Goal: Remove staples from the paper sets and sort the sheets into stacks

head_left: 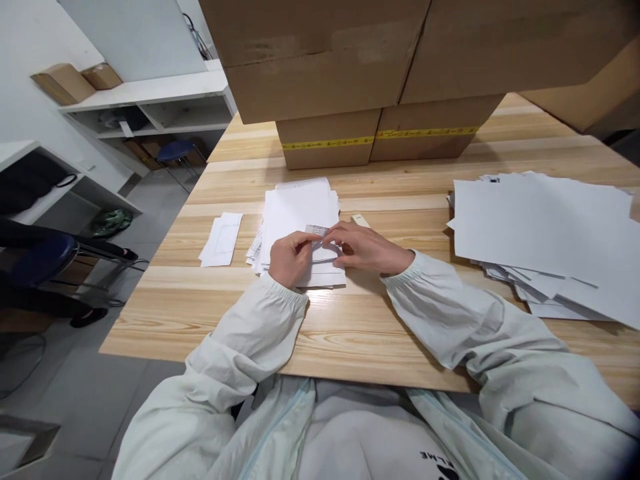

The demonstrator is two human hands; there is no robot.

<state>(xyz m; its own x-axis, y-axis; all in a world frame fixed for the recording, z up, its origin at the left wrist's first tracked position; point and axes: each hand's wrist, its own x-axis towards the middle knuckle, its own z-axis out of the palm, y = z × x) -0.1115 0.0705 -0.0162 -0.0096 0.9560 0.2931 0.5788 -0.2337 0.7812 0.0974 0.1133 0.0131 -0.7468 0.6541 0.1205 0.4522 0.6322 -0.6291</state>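
Observation:
My left hand (pixel 290 259) is closed, with thumb and forefinger pinching the left side of a small folded sheet of paper (pixel 317 231) that has fine print on it. From the other side my right hand (pixel 361 247) has its fingers bent over the same sheet at its right edge. Both hands are above a pile of white paper (pixel 300 208) whose sheets lie unevenly on top of each other. Just behind my right hand lies a small pale yellow object (pixel 359 220), partly covered by the hand.
Some small white papers (pixel 221 240) lie left of the pile on the wooden table (pixel 340 340). A large, uneven paper stack (pixel 535 220) is at the right. Cardboard boxes (pixel 325 67) stand across the back. Another person's legs (pixel 50 297) and a blue stool (pixel 43 260) show at far left.

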